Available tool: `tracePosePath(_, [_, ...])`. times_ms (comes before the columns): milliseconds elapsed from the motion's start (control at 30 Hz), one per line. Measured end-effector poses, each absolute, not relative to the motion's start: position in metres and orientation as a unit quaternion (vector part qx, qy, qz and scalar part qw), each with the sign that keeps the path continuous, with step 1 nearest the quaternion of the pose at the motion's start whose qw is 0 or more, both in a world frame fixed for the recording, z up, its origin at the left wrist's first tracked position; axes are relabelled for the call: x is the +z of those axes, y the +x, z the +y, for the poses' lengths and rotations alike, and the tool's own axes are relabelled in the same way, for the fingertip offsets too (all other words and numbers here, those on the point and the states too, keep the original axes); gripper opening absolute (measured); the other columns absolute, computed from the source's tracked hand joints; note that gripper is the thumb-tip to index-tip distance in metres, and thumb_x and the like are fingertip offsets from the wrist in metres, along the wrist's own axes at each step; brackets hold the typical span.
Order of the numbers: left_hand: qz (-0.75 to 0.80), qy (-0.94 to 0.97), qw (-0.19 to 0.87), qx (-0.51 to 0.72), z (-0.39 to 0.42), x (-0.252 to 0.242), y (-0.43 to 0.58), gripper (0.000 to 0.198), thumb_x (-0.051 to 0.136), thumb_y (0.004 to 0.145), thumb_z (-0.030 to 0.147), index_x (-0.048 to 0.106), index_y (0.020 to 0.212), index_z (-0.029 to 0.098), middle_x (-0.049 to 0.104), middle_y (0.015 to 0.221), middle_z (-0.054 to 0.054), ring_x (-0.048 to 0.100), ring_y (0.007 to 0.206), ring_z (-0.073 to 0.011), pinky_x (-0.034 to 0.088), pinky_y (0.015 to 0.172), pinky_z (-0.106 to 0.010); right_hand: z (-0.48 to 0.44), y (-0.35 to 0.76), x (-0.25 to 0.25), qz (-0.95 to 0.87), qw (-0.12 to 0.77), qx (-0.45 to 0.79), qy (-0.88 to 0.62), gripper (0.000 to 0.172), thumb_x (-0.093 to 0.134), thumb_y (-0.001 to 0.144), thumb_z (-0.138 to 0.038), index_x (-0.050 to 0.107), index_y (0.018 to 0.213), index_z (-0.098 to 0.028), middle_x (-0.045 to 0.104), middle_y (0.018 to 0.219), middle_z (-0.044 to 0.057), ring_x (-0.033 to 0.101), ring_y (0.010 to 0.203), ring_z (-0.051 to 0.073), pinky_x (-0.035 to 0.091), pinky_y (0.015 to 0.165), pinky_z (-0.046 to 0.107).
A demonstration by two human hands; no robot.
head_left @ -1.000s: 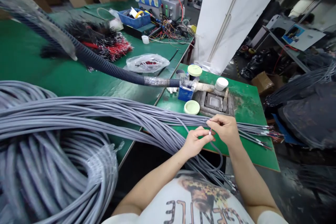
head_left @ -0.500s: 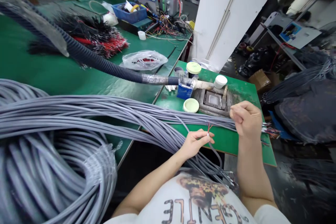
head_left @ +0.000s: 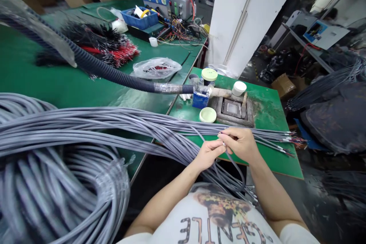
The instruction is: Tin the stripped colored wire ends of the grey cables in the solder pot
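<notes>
At the bench (head_left: 270,116), I see the right hand (head_left: 240,144), back from farther right, and left hand (head_left: 210,154) both pinching a cable (head_left: 233,162).

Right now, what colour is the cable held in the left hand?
The cable in the left hand is grey, best seen in the head view.

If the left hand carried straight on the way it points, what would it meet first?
Most likely the right hand, which is directly ahead of the left hand; they overlap in the picture, so whether they already touch is unclear.
</notes>
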State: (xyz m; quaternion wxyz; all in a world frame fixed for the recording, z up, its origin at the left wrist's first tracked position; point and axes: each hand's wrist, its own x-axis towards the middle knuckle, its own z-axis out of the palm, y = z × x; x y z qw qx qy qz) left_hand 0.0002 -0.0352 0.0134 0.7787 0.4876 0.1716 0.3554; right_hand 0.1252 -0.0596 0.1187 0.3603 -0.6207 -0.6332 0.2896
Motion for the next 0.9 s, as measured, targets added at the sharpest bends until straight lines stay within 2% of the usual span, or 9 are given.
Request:
tracePosePath(167, [0.176, 0.404, 0.801, 0.405, -0.035, 0.01, 0.005, 0.03, 0.067, 0.081, 0.041, 0.073, 0.079, 0.012, 0.07, 0.078, -0.006, 0.06, 0.077, -0.0166, 0.045, 0.082, -0.03, -0.061, 0.124, 0.113, -0.61, 0.405, 0.28, -0.621, 0.029, 0.059, 0.086, -0.033, 0.067, 0.062, -0.017, 0.059, 0.048, -0.002, 0.054, 0.045, 0.011, 0.043, 0.051, 0.022])
tracePosePath(233, [0.172, 0.372, 0.817, 0.405, -0.034, 0.011, 0.006, 0.031, 0.068, 0.079, 0.041, 0.073, 0.077, 0.011, 0.069, 0.076, -0.007, 0.059, 0.075, -0.0155, 0.045, 0.079, -0.029, -0.062, 0.126, 0.11, -0.612, 0.413, 0.258, -0.624, 0.026, 0.061, 0.084, -0.031, 0.07, 0.064, -0.018, 0.063, 0.052, -0.001, 0.057, 0.05, 0.012, 0.045, 0.053, 0.023])
tracePosePath(400, [0.172, 0.261, 0.866, 0.389, -0.031, 0.016, 0.005, 0.031, 0.076, 0.072, 0.039, 0.073, 0.086, 0.011, 0.068, 0.071, -0.006, 0.06, 0.069, -0.0136, 0.046, 0.075, -0.027, -0.063, 0.141, 0.108, -0.647, 0.422, 0.158, -0.615, 0.011, 0.066, 0.082, -0.028, 0.074, 0.084, -0.022, 0.072, 0.075, 0.002, 0.064, 0.065, 0.015, 0.05, 0.061, 0.026])
tracePosePath(500, [0.169, 0.208, 0.884, 0.384, -0.028, 0.017, 0.003, 0.036, 0.079, 0.069, 0.037, 0.072, 0.094, 0.012, 0.069, 0.072, -0.005, 0.061, 0.068, -0.013, 0.046, 0.073, -0.026, -0.066, 0.154, 0.105, -0.722, 0.408, 0.101, -0.549, 0.02, 0.062, 0.084, -0.022, 0.071, 0.101, -0.025, 0.072, 0.089, 0.004, 0.065, 0.08, 0.018, 0.053, 0.074, 0.034])
tracePosePath(633, [0.157, 0.172, 0.893, 0.385, -0.024, 0.02, 0.003, 0.035, 0.078, 0.07, 0.035, 0.07, 0.096, 0.012, 0.069, 0.075, -0.004, 0.061, 0.069, -0.0122, 0.047, 0.074, -0.026, -0.072, 0.165, 0.095, -0.811, 0.337, 0.06, -0.474, 0.036, 0.054, 0.087, -0.016, 0.065, 0.117, -0.03, 0.068, 0.115, 0.006, 0.058, 0.111, 0.023, 0.049, 0.094, 0.045])
tracePosePath(733, [0.146, 0.172, 0.894, 0.387, -0.023, 0.024, 0.005, 0.031, 0.075, 0.074, 0.034, 0.069, 0.097, 0.013, 0.068, 0.079, -0.003, 0.06, 0.068, -0.01, 0.047, 0.071, -0.023, -0.073, 0.166, 0.085, -0.84, 0.292, 0.023, -0.456, 0.04, 0.055, 0.086, -0.018, 0.062, 0.122, -0.033, 0.059, 0.132, 0.004, 0.049, 0.125, 0.026, 0.045, 0.1, 0.049])
tracePosePath(833, [0.144, 0.19, 0.892, 0.384, -0.023, 0.028, 0.009, 0.028, 0.07, 0.078, 0.038, 0.069, 0.09, 0.013, 0.067, 0.078, -0.002, 0.057, 0.061, -0.0085, 0.045, 0.06, -0.022, -0.071, 0.165, 0.078, -0.854, 0.291, 0.006, -0.432, 0.036, 0.059, 0.085, -0.022, 0.064, 0.119, -0.034, 0.057, 0.135, 0.003, 0.045, 0.129, 0.027, 0.043, 0.102, 0.05])
tracePosePath(900, [0.158, 0.229, 0.876, 0.393, -0.023, 0.03, 0.009, 0.032, 0.067, 0.08, 0.042, 0.069, 0.089, 0.012, 0.068, 0.075, -0.003, 0.058, 0.061, -0.0101, 0.046, 0.061, -0.024, -0.066, 0.165, 0.077, -0.846, 0.314, 0.019, -0.431, 0.034, 0.059, 0.086, -0.022, 0.065, 0.117, -0.032, 0.062, 0.129, 0.004, 0.047, 0.128, 0.027, 0.043, 0.102, 0.05])
